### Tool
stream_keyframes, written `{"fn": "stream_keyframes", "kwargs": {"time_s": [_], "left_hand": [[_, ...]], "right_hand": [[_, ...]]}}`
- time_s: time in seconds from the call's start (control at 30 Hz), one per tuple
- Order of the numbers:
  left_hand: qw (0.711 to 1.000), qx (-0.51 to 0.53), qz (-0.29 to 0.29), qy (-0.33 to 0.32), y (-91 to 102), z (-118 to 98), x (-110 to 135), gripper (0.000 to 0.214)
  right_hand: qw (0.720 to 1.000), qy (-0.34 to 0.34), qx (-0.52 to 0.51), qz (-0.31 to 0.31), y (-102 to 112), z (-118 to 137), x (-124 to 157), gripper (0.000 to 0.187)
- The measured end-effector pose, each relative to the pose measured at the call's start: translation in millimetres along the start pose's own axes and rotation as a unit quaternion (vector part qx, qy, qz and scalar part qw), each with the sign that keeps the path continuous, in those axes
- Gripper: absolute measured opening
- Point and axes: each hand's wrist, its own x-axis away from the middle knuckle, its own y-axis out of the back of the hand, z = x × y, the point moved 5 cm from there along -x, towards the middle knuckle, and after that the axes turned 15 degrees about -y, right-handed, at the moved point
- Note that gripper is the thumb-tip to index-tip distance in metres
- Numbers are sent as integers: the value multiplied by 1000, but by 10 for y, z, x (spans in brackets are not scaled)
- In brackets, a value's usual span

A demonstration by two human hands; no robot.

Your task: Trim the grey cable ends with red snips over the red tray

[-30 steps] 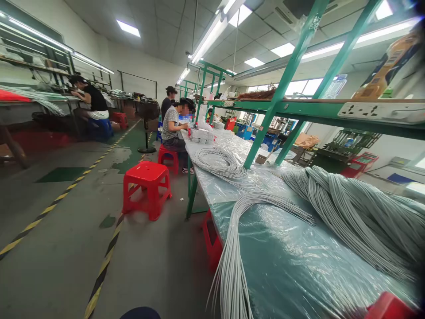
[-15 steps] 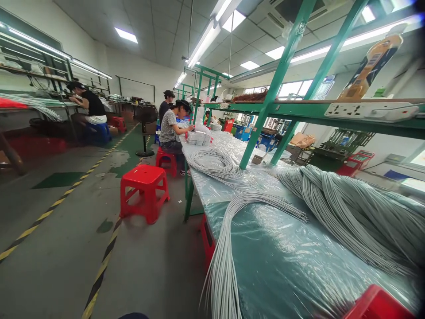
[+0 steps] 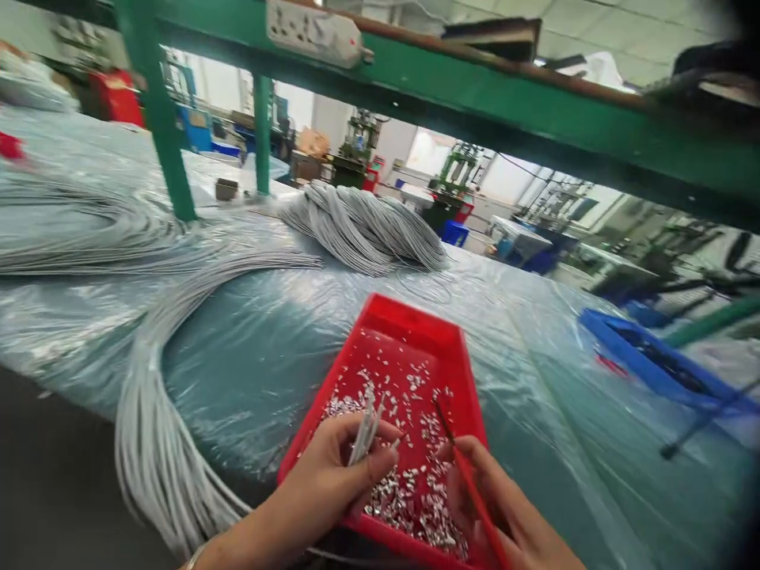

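My left hand is closed around the ends of a few pale grey wires, whose tips point upward. In my right hand is a slim red tool with a thin dark pointed tip; its exact kind I cannot make out. Both hands are over the near part of a red tray, which holds many small shiny metal pieces. The tool's tip points down at the pieces. Left of the tray, a long bundle of grey wires curves across the table and over its front edge.
A twisted heap of grey wires lies behind the tray, with coiled wires at left. Green posts carry a shelf beam with a power strip. A blue tray stands at right on the plastic-covered table.
My view has swung right and down from the aisle and seated people to the table. The red tray, seen only at a corner before, and both my hands are now in view.
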Motion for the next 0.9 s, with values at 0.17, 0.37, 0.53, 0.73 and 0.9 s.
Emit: {"fn": "stream_keyframes", "kwargs": {"time_s": [0.17,0.37,0.53,0.73,0.9], "left_hand": [[999,-33,1,17,-15,7,38,23],[997,-79,13,15,-37,19,35,14],[995,-95,36,9,-33,21,50,12],[995,-85,54,28,-47,12,47,13],[996,-58,62,39,-61,4,39,18]], "right_hand": [[993,-33,-2,114,-176,146,156,63],[993,-33,77,79,-189,208,207,43],[988,-39,134,60,-191,120,239,51],[995,-33,83,39,-180,82,196,48],[995,-62,58,48,-200,22,168,77]]}}
